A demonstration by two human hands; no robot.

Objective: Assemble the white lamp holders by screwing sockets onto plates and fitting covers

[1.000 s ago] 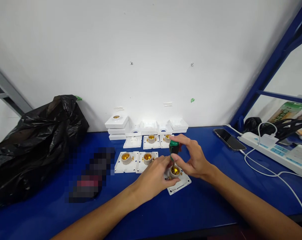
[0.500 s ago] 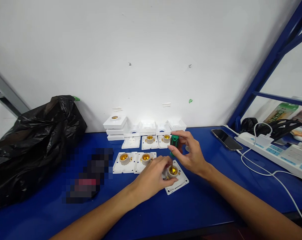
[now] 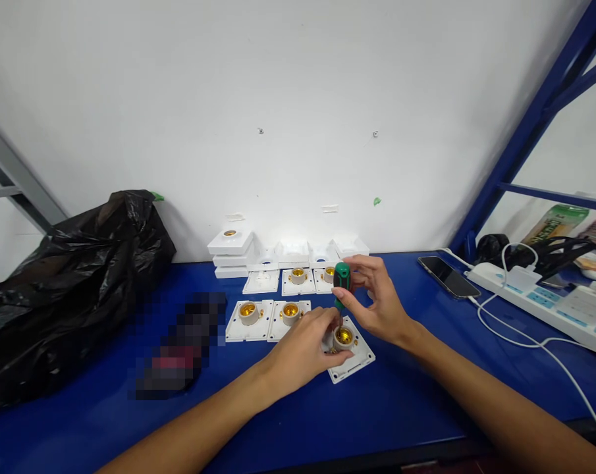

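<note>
A white square lamp-holder plate [image 3: 359, 361] with a brass socket [image 3: 343, 336] lies on the blue table [image 3: 386, 408] in front of me. My left hand [image 3: 302, 349] rests on its left side and steadies it. My right hand [image 3: 379, 304] grips a green-handled screwdriver [image 3: 342, 280] held upright, tip down at the socket's edge.
Two more socket plates [image 3: 269, 319] lie to the left, with others and stacked white covers [image 3: 231, 250] behind by the wall. A black plastic bag [image 3: 65, 289] fills the left side. A phone [image 3: 448, 276], a power strip [image 3: 544, 299] and white cables [image 3: 525, 339] lie at the right.
My right hand has shifted its fingers around the screwdriver handle, which stays upright over the socket. The left hand has stayed on the plate.
</note>
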